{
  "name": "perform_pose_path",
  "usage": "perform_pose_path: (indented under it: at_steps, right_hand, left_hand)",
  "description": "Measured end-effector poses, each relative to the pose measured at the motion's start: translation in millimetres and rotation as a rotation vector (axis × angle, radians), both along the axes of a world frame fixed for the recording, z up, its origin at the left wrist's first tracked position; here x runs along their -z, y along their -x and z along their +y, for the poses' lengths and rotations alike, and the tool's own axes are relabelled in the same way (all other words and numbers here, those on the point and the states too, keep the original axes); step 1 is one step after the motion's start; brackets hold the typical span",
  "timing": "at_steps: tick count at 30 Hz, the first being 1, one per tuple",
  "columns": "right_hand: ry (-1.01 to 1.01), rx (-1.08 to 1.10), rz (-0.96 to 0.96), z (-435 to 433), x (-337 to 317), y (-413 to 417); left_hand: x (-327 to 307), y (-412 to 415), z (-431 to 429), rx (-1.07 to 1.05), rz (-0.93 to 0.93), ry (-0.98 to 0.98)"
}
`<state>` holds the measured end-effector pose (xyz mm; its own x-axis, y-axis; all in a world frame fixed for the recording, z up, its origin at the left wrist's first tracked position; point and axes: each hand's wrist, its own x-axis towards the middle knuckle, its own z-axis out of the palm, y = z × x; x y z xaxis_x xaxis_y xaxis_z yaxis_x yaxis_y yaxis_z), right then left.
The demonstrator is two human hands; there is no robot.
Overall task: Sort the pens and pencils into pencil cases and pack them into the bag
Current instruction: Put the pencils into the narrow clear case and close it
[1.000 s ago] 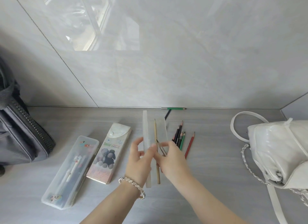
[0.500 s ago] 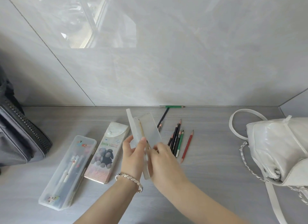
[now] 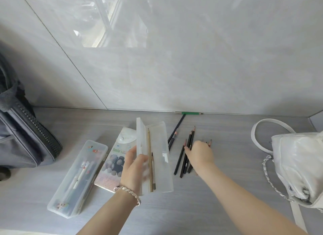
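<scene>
My left hand (image 3: 134, 166) grips an open frosted pencil case (image 3: 158, 147) by its hinge side, tilted over the table. Two pencils (image 3: 150, 161) lie inside it. My right hand (image 3: 201, 153) is over a loose bunch of dark pencils (image 3: 182, 158) on the table to the right of the case. Its fingers are bent down onto them and the thumb touches a black one. The pencils still lie flat. A white bag (image 3: 297, 164) with a chain strap sits at the right edge.
A clear case holding pens (image 3: 76, 178) and a printed "Smile" case (image 3: 115, 157) lie to the left. A grey zippered bag (image 3: 21, 138) stands at far left. A green pencil (image 3: 191, 113) lies against the wall, and a black pen (image 3: 177, 127) lies below it.
My right hand left the open case and moved right onto the loose pencils. My left hand kept the case, which now shows a second, shorter pencil inside.
</scene>
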<state>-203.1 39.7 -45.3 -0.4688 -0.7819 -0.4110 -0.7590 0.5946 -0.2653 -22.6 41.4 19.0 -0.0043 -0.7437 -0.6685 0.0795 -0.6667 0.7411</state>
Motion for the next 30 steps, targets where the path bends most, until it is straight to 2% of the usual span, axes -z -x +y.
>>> perform_pose_path:
  at_steps: [4,12,16,18,22,24,26,30]
  right_hand:
    - [-0.039,0.051,0.022,-11,2,-5]
    - [-0.096,-0.044,0.07,-8,1,-8]
    - [0.173,0.101,-0.211,-5,-36,-8]
    - [0.274,0.1,-0.367,-1,-64,-12]
    - [0.117,-0.167,-0.565,18,-93,-38]
    - [0.101,-0.201,-0.518,20,-86,-48]
    - [0.099,-0.222,-0.383,18,-76,-52]
    - [0.23,-0.251,-0.243,18,-67,-51]
  left_hand:
    - [2,-2,0,0.013,-0.07,-0.006]
    - [-3,4,1,0.052,-0.102,0.046]
    - [-1,4,4,0.076,-0.135,0.064]
    - [-2,7,5,0.107,-0.165,0.073]
    - [-9,18,10,0.175,-0.181,0.086]
    - [-14,24,14,0.193,-0.171,0.107]
    - [-19,27,17,0.202,-0.184,0.128]
    - [-26,29,20,0.208,-0.176,0.134]
